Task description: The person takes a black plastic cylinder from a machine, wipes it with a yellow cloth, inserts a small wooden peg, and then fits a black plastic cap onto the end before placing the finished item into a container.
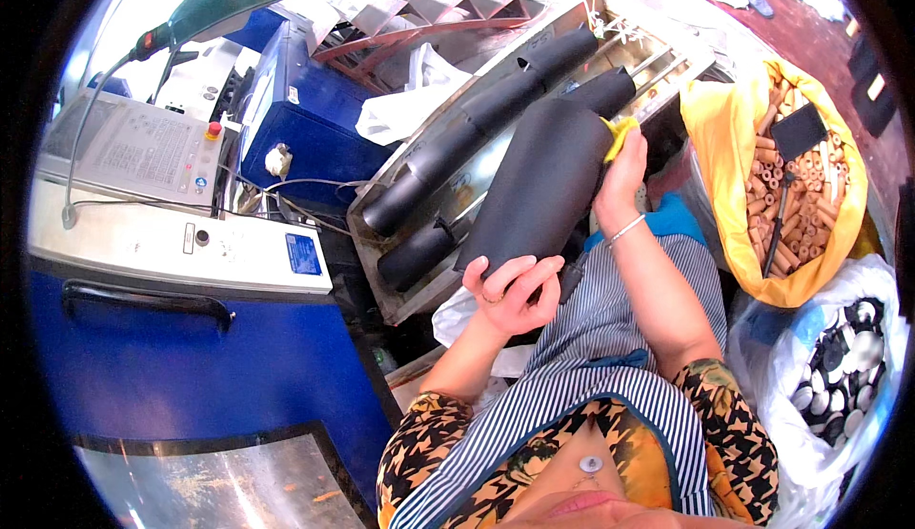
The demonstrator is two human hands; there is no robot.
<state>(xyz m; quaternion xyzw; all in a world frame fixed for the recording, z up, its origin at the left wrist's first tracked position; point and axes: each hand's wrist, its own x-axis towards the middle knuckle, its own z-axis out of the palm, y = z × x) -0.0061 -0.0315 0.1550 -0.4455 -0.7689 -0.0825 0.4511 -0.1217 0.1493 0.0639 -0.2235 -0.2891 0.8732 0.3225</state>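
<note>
A: Head view is looking down on a person who is holding a big black tube [538, 186] between both hands. Where is it lying?

B: It is resting slantwise over the lap, its far end leaning toward a metal tray [496, 162] that is carrying 3 more black rolls [477, 114].

A: What is the left hand [510, 291] doing?

B: It is gripping the near end of the tube, fingers [505, 270] curled over the rim and clamping on it.

A: And the right hand [624, 172]?

B: It is pressing a yellow cloth [618, 133] against the tube's upper side, fingers closed on the cloth. A thin bracelet is sitting on that wrist.

A: What is standing around?

B: A blue machine [181, 338] with a grey control panel [133, 152] is filling the left side, with a green lamp [229, 0] bending over it. On the right, a yellow bag [715, 148] is holding short brown tubes [796, 195], and just below it a white bag [839, 453] is holding round black and white caps [848, 367].
</note>
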